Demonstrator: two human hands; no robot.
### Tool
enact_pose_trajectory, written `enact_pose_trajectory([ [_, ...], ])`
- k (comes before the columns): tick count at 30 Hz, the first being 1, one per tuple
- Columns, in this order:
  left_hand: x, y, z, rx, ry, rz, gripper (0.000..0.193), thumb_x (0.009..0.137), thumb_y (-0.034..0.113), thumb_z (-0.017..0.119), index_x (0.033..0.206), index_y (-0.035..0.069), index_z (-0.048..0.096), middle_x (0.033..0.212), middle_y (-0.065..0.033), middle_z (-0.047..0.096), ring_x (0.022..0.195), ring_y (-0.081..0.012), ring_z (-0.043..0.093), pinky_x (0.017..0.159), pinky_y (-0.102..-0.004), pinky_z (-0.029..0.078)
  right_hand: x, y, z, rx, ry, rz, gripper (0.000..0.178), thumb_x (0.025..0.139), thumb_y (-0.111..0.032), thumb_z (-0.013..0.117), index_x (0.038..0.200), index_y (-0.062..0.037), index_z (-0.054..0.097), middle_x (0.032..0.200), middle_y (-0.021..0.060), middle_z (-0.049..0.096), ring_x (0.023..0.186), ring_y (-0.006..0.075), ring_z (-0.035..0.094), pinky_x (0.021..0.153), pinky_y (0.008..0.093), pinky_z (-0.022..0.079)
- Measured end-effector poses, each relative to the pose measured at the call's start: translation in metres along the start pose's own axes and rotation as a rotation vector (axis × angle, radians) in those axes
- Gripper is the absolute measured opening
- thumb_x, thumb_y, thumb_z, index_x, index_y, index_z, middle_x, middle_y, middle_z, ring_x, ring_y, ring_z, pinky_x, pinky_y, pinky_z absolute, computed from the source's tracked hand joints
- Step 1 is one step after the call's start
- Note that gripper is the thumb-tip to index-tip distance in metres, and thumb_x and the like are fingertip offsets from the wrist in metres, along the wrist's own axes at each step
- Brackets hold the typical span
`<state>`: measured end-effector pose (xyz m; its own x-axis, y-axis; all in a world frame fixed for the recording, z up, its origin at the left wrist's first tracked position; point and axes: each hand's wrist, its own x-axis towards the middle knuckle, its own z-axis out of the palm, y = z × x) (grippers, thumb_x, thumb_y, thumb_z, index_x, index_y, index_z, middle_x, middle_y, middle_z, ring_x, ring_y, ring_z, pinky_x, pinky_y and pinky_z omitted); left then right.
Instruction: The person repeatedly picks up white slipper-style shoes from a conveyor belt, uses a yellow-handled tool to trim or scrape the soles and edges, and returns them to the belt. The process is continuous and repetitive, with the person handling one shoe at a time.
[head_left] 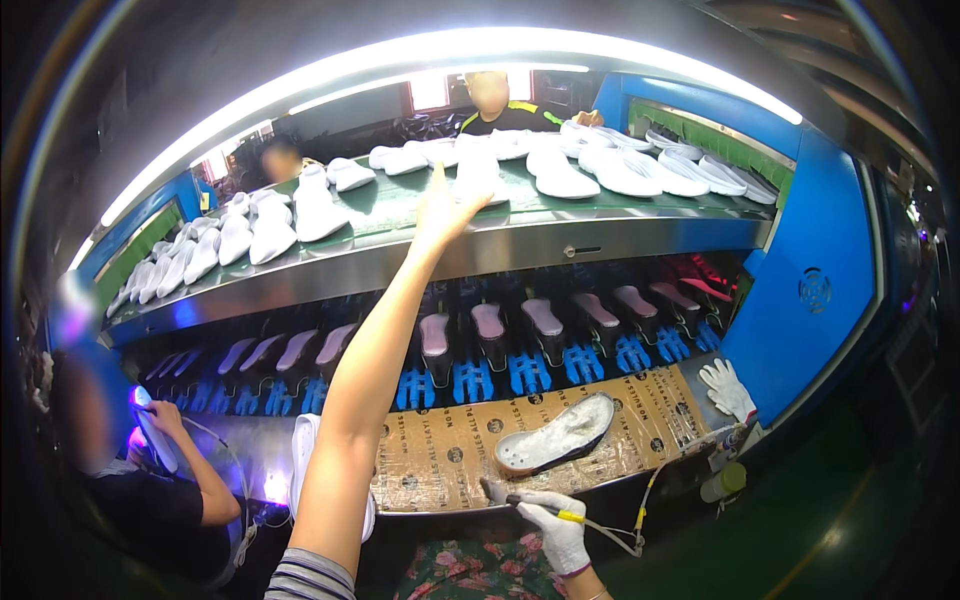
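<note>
My bare left hand (446, 212) reaches far over to the upper shelf, its fingers and thumb around a white shoe sole (480, 172). Glare blurs the edges there. In a white knit glove, my right hand (560, 535) grips a dark-handled brush (516, 498) with a yellow band and a thin tube trailing from it. Just beyond the brush tip, a white-coated sole (562, 440) with a dark rim lies on the cardboard-covered bench (430, 465). Another pair of white soles (302, 455) is partly hidden behind my left forearm.
White soles (625, 172) line the upper shelf, with a metal front edge (600, 238). Below it, pinkish sole-shaped pads (543, 317) sit above blue clamps (528, 374). An unworn glove (727, 390) lies at the bench's right end. One co-worker (150, 500) works at left; others are behind the machine.
</note>
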<state>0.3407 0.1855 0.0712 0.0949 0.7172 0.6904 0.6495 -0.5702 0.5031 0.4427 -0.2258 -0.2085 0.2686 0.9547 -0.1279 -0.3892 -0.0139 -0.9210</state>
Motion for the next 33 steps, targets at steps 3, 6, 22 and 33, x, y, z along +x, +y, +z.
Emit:
enact_pose_trajectory([
  [3, 0.017, 0.007, 0.014, -0.038, -0.135, 0.013, 0.116, 0.075, 0.051, 0.090, 0.158, -0.008, 0.034, 0.146, -0.0362, 0.057, 0.133, -0.0465, 0.060, 0.114, -0.0476, 0.047, 0.001, 0.013, 0.004, -0.034, -0.056, -0.056, 0.021, 0.090, -0.002, 0.081, 0.110, 0.0037, 0.080, 0.108, 0.0112, 0.080, 0.097, 0.0142, 0.074, 0.091, 0.0287, 0.057],
  [6, 0.024, -0.019, 0.024, 0.052, -0.076, 0.175, 0.121, 0.082, 0.060, 0.084, 0.164, -0.008, 0.026, 0.146, -0.0372, 0.055, 0.133, -0.0470, 0.058, 0.114, -0.0488, 0.046, 0.001, 0.021, 0.005, -0.038, -0.081, -0.051, 0.020, 0.091, -0.003, 0.081, 0.109, 0.0043, 0.080, 0.109, 0.0107, 0.080, 0.099, 0.0147, 0.073, 0.092, 0.0291, 0.058],
  [22, -0.112, -0.205, -0.256, -0.440, 0.148, -0.022, 0.032, 0.106, 0.020, 0.068, 0.132, 0.004, 0.059, 0.124, -0.0061, 0.068, 0.107, -0.0151, 0.065, 0.098, -0.0317, 0.050, 0.002, 0.004, 0.021, -0.078, -0.100, -0.085, 0.020, 0.093, -0.002, 0.078, 0.112, 0.0041, 0.079, 0.110, 0.0083, 0.079, 0.100, 0.0127, 0.072, 0.092, 0.0270, 0.057],
  [33, -0.356, -0.150, -0.259, -0.704, 0.405, -0.440, 0.033, 0.104, 0.014, 0.051, 0.130, 0.001, 0.066, 0.116, -0.0084, 0.071, 0.098, -0.0160, 0.070, 0.088, -0.0293, 0.058, 0.012, -0.038, 0.057, 0.293, -0.074, -0.266, 0.018, 0.083, 0.014, 0.072, 0.100, 0.0057, 0.074, 0.113, 0.0174, 0.076, 0.104, 0.0243, 0.074, 0.095, 0.0377, 0.060],
])
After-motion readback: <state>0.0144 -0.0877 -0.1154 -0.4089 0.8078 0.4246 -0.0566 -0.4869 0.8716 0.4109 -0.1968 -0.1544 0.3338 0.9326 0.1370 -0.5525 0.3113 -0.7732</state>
